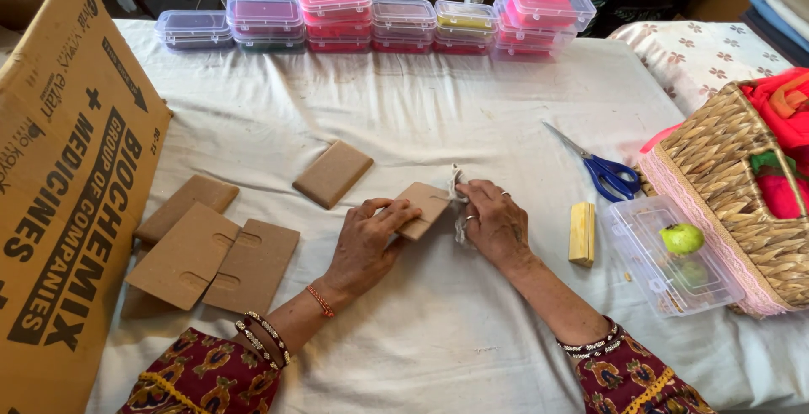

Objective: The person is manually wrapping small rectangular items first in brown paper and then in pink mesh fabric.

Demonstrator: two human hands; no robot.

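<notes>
Both forearms reach in from the lower edge, converging toward the centre. Left hand (364,241): palm down, fingers extended forward and to the right, thumb spread, wrist banded with bracelets. Right hand (495,220): knuckles up, fingers curled inward in a pinch, ring visible, wrist slightly bent.
</notes>
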